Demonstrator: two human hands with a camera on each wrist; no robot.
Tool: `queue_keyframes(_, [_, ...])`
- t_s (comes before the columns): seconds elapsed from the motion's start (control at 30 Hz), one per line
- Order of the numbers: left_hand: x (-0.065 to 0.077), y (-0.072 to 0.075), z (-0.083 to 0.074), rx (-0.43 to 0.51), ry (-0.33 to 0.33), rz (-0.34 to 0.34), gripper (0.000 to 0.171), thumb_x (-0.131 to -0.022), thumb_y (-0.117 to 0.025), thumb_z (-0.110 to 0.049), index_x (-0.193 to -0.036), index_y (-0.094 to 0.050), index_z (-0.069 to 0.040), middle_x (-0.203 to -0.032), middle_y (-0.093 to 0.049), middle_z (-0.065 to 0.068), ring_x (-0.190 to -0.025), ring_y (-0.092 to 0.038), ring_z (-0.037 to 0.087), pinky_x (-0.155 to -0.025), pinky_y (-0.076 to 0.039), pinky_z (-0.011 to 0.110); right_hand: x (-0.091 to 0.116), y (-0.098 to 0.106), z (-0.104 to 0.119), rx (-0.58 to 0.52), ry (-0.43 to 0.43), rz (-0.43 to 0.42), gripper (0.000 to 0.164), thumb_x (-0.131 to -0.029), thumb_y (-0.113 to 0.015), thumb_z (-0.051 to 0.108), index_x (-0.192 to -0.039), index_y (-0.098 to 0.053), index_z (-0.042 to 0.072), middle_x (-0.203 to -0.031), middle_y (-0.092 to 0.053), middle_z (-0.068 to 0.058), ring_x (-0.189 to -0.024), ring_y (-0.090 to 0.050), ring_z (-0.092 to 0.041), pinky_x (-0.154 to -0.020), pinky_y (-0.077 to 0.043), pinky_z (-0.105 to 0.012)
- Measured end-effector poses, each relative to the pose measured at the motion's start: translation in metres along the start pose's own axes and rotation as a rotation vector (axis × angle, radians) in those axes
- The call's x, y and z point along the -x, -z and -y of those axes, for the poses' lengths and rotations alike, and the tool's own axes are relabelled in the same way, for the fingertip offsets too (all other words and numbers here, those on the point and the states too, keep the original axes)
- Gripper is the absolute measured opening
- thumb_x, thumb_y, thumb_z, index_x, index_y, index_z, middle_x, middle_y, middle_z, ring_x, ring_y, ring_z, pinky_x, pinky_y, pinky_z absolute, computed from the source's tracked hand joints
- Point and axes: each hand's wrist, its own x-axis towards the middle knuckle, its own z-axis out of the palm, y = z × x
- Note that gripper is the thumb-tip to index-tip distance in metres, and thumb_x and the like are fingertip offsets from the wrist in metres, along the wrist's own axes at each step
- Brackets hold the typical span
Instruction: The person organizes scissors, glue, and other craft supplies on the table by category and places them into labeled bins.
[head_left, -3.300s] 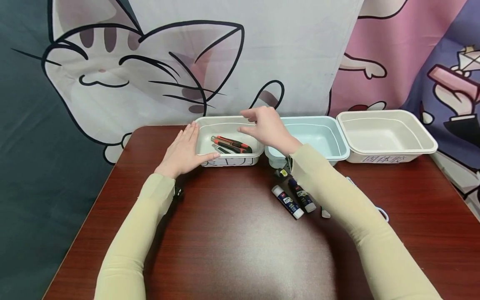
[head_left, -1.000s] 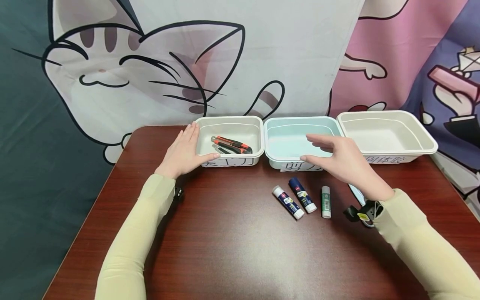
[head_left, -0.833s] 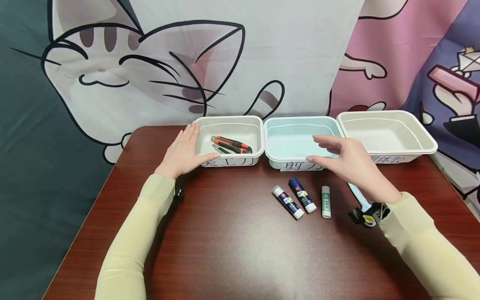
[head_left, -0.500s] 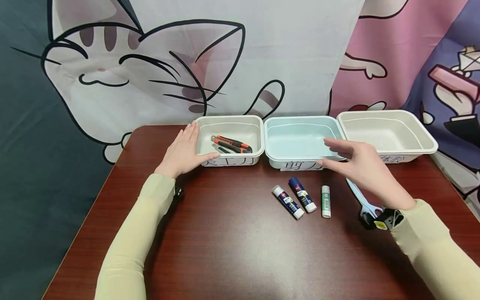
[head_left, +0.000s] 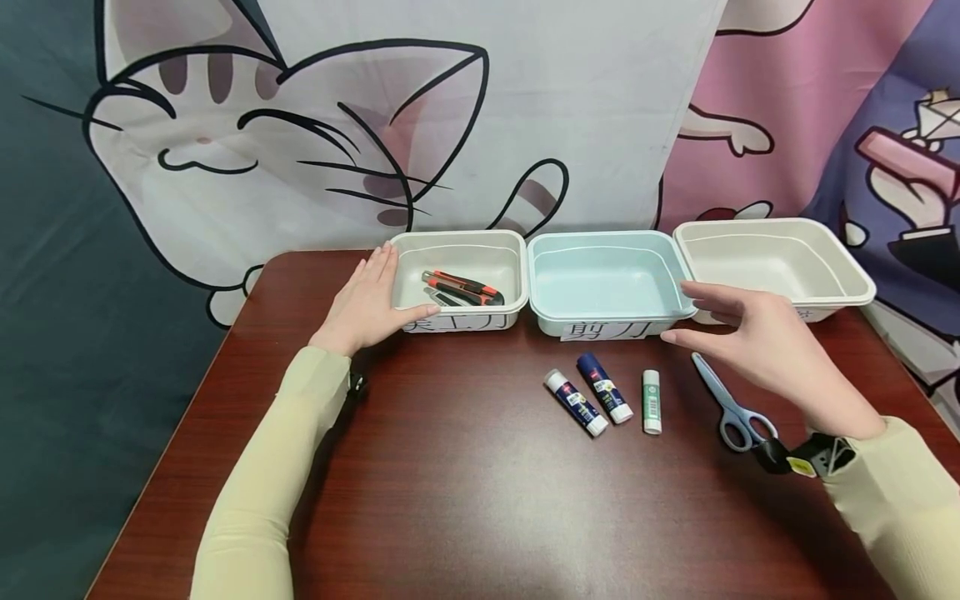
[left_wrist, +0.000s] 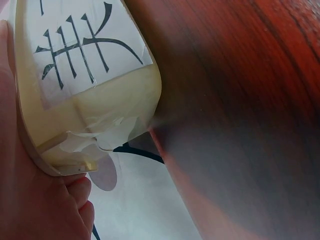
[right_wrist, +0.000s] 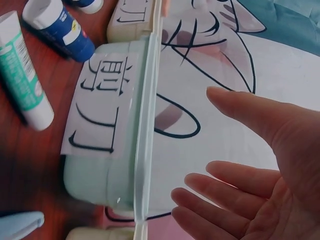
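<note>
Through the head view I had the scissors (head_left: 727,402) lying flat on the worktop (head_left: 480,483), tips toward the bins, loops on the near side. The right hand (head_left: 768,342) hung near them, just off the blue bin (head_left: 600,275), fingers apart from the thumb and holding nothing. I judged the scissors light, stiff and probably smooth enough to slide; the loops looked the surest place to take hold, clear of the blades. The left hand (head_left: 360,304) rested against the left bin (head_left: 495,252), fingers straight along its side, thumb over the front rim. That bin seemed thin plastic, light and slightly springy, best steadied by its rim; cutters (head_left: 472,292) lay inside it. The worktop was shiny, reddish-brown wood grain, likely slick. On it lay two blue glue sticks (head_left: 604,388) and a green glue stick (head_left: 652,402), which I expected would roll if nudged. The right bin (head_left: 780,258) ended the row, and a printed cloth (head_left: 600,100) hung behind.
</note>
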Motion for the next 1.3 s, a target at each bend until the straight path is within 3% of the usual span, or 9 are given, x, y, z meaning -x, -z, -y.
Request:
queue_keyframes(0.1, [0.000, 0.000, 0.000, -0.002, 0.001, -0.001, 0.125, -0.084, -0.051, -0.084, -0.160, -0.009, 0.006, -0.168, -0.007, 0.020, -0.154, -0.007, 0.031, -0.124, 0.001, 0.037, 0.003, 0.002, -0.005, -0.001, -0.001, -0.006, 0.067, -0.078, -0.091, 0.033, -0.135, -0.067, 0.007, -0.127, -0.068, -0.015, -0.096, -0.054, 0.020, -0.078, -0.042, 0.001])
queue_keyframes(0.23, [0.000, 0.000, 0.000, -0.001, 0.000, 0.000, 0.125, -0.084, -0.051, -0.084, -0.160, -0.009, 0.006, -0.168, -0.007, 0.020, -0.154, -0.007, 0.031, -0.124, 0.001, 0.037, 0.007, 0.006, -0.013, -0.003, -0.003, -0.019, 0.069, -0.076, -0.093, 0.030, -0.135, -0.067, 0.007, -0.126, -0.068, -0.014, -0.099, -0.053, 0.022, -0.081, -0.040, 0.001])
queue_keyframes(0.3, [0.000, 0.000, 0.000, 0.002, -0.002, -0.001, 0.124, -0.084, -0.051, -0.084, -0.160, -0.009, 0.006, -0.168, -0.007, 0.019, -0.154, -0.007, 0.031, -0.124, 0.001, 0.037, 0.010, 0.008, -0.017, 0.010, -0.007, -0.031, 0.069, -0.074, -0.094, 0.030, -0.134, -0.068, 0.007, -0.123, -0.070, -0.015, -0.099, -0.054, 0.019, -0.083, -0.037, 0.002])
queue_keyframes(0.4, [0.000, 0.000, 0.000, 0.001, -0.004, -0.002, 0.125, -0.084, -0.051, -0.084, -0.160, -0.009, 0.006, -0.168, -0.007, 0.019, -0.154, -0.007, 0.031, -0.124, 0.001, 0.038, 0.014, 0.010, -0.023, 0.056, -0.030, -0.043, 0.071, -0.072, -0.095, 0.034, -0.133, -0.069, 0.007, -0.120, -0.071, -0.016, -0.106, -0.062, 0.000, -0.085, -0.033, -0.001])
queue_keyframes(0.53, [-0.001, -0.001, 0.001, -0.004, -0.006, -0.006, 0.125, -0.084, -0.051, -0.084, -0.160, -0.010, 0.006, -0.168, -0.007, 0.020, -0.155, -0.006, 0.030, -0.125, -0.002, 0.041, 0.018, 0.013, -0.032, 0.118, -0.060, -0.033, 0.073, -0.071, -0.094, 0.039, -0.132, -0.069, 0.007, -0.118, -0.070, -0.020, -0.118, -0.059, -0.034, -0.100, -0.041, -0.034])
queue_keyframes(0.63, [-0.002, -0.002, 0.001, -0.002, -0.007, -0.008, 0.125, -0.084, -0.050, -0.085, -0.160, -0.010, 0.006, -0.168, -0.007, 0.020, -0.155, -0.005, 0.029, -0.125, -0.004, 0.043, 0.021, 0.013, -0.040, 0.149, -0.075, -0.013, 0.073, -0.072, -0.093, 0.042, -0.132, -0.069, 0.006, -0.120, -0.068, -0.024, -0.120, -0.055, -0.045, -0.095, -0.040, -0.060])
queue_keyframes(0.67, [-0.002, -0.002, 0.002, -0.002, -0.008, -0.009, 0.125, -0.084, -0.050, -0.085, -0.160, -0.010, 0.006, -0.168, -0.008, 0.020, -0.155, -0.006, 0.030, -0.125, -0.005, 0.044, 0.022, 0.013, -0.042, 0.165, -0.082, -0.006, 0.073, -0.073, -0.093, 0.043, -0.131, -0.069, 0.006, -0.120, -0.068, -0.025, -0.119, -0.055, -0.047, -0.093, -0.041, -0.061])
queue_keyframes(0.83, [-0.002, -0.003, 0.003, -0.001, -0.008, -0.019, 0.126, -0.083, -0.049, -0.086, -0.160, -0.010, 0.006, -0.168, -0.008, 0.019, -0.154, -0.007, 0.030, -0.124, -0.007, 0.045, 0.027, 0.009, -0.056, 0.213, -0.097, 0.029, 0.072, -0.073, -0.091, 0.047, -0.127, -0.070, 0.004, -0.122, -0.065, -0.030, -0.112, -0.057, -0.053, -0.086, -0.043, -0.063])
queue_keyframes(1.3, [-0.001, -0.003, 0.004, 0.008, -0.010, -0.016, 0.126, -0.083, -0.050, -0.086, -0.160, -0.009, 0.005, -0.168, -0.007, 0.019, -0.155, -0.005, 0.029, -0.124, 0.000, 0.038, 0.048, -0.001, -0.072, 0.230, -0.141, 0.182, 0.081, -0.064, -0.092, 0.059, -0.119, -0.071, 0.003, -0.107, -0.073, -0.016, -0.094, -0.069, -0.033, -0.074, -0.050, -0.042])
